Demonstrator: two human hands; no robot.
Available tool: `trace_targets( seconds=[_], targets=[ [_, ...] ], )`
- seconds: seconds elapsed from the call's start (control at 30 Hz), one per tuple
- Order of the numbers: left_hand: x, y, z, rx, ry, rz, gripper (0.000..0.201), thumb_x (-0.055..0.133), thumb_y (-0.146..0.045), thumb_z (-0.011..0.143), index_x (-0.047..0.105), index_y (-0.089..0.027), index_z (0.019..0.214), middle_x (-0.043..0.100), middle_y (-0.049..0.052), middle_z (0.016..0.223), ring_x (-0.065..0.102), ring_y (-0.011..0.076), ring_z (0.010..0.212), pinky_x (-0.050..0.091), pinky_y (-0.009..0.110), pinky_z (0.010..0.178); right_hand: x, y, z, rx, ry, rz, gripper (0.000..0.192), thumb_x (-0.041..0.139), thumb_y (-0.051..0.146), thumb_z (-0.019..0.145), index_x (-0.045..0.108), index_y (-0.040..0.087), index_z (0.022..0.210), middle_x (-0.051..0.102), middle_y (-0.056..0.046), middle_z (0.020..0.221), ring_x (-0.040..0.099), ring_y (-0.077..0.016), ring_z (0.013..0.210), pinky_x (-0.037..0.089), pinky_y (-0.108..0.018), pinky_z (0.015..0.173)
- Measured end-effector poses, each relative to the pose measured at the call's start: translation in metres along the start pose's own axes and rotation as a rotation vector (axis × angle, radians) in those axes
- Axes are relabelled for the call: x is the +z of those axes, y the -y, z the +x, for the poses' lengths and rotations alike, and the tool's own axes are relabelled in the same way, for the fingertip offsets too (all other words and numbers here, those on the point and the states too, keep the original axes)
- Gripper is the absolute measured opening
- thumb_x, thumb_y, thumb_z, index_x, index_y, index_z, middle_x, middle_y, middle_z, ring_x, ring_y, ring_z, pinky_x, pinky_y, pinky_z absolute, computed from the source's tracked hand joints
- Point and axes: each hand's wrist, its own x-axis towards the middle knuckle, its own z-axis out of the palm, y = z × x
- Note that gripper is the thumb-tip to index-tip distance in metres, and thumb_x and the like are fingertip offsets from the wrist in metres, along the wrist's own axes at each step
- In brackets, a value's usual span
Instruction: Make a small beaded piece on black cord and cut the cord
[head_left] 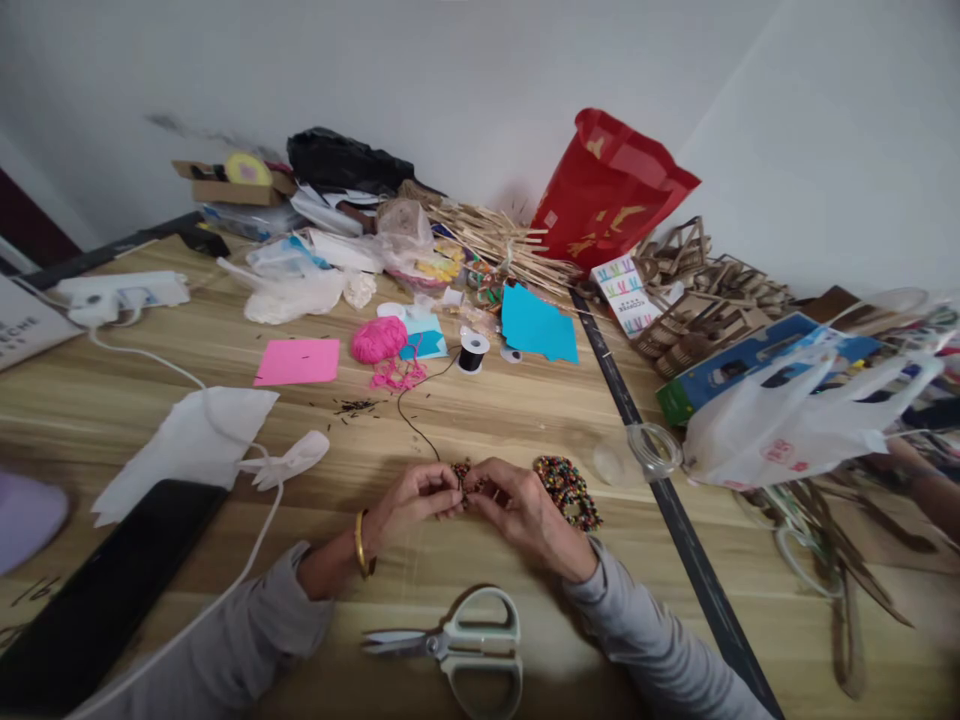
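Note:
My left hand [420,497] and my right hand [525,505] meet over the table, fingertips pinched on a small strand of dark multicoloured beads [461,468]. Fingers hide part of the strand. From beside my left hand a black cord [405,410] runs back to a spool of black cord [472,352]. Just right of my right hand lies a coiled heap of colourful beads [568,490]. Scissors with pale green handles [480,645] rest in front of me, blades pointing left.
A pink yarn ball [379,340], pink paper [298,361] and blue sheets [538,325] lie beyond my hands. At left are a black tablet-like slab [112,600] and a white cable [259,535]. A white plastic bag [787,425] and clear round lid [652,450] sit right.

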Motion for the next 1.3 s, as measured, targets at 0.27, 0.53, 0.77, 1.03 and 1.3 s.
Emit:
trace_targets(
  seconds=[0.27, 0.53, 0.77, 1.03, 1.3],
  targets=[
    [0.0008, -0.0011, -0.0006, 0.056, -0.006, 0.053, 0.03, 0.068, -0.039, 0.07, 0.056, -0.012, 0.069, 0.055, -0.001, 0.059, 0.051, 0.0097, 0.056, 0.039, 0.021, 0.055, -0.0002, 0.0033, -0.0016, -0.026, 0.06, -0.063, 0.008, 0.057, 0.013, 0.085, 0.06, 0.016, 0.091, 0.065, -0.004, 0.085, 0.059, -0.013, 0.075, 0.043, -0.021, 0.067],
    [-0.0005, -0.0004, -0.0011, 0.107, -0.009, 0.117, 0.027, 0.065, -0.037, 0.074, 0.058, -0.012, 0.07, 0.057, 0.0, 0.061, 0.051, 0.01, 0.057, 0.039, 0.021, 0.055, -0.0028, 0.004, -0.0002, -0.022, 0.1, -0.096, 0.006, 0.056, 0.015, 0.086, 0.061, 0.016, 0.09, 0.063, -0.003, 0.083, 0.057, -0.0128, 0.072, 0.041, -0.022, 0.065],
    [-0.0042, 0.002, -0.0001, 0.084, -0.022, 0.134, 0.027, 0.065, -0.038, 0.073, 0.057, -0.012, 0.069, 0.054, -0.001, 0.061, 0.049, 0.0098, 0.054, 0.039, 0.021, 0.053, -0.005, 0.0062, 0.0013, -0.047, 0.092, -0.057, 0.01, 0.05, 0.014, 0.089, 0.059, 0.016, 0.084, 0.06, -0.003, 0.08, 0.055, -0.0124, 0.072, 0.041, -0.022, 0.067],
    [-0.0043, -0.0064, -0.0004, 0.18, -0.01, 0.169, 0.02, 0.069, -0.031, 0.07, 0.062, -0.012, 0.069, 0.062, 0.005, 0.076, 0.056, 0.0158, 0.075, 0.042, 0.025, 0.069, -0.002, 0.0002, 0.0007, 0.005, 0.061, -0.013, 0.005, 0.055, 0.013, 0.084, 0.059, 0.016, 0.085, 0.06, 0.001, 0.074, 0.051, -0.0088, 0.062, 0.037, -0.019, 0.058],
    [-0.0047, -0.0036, -0.001, 0.121, -0.007, 0.198, 0.018, 0.069, -0.028, 0.069, 0.063, -0.012, 0.07, 0.061, 0.003, 0.071, 0.054, 0.0137, 0.068, 0.04, 0.024, 0.064, -0.0029, 0.0054, 0.0007, -0.047, 0.059, -0.023, 0.006, 0.052, 0.014, 0.087, 0.058, 0.017, 0.087, 0.06, -0.002, 0.081, 0.055, -0.0119, 0.071, 0.04, -0.022, 0.064]
  ],
)
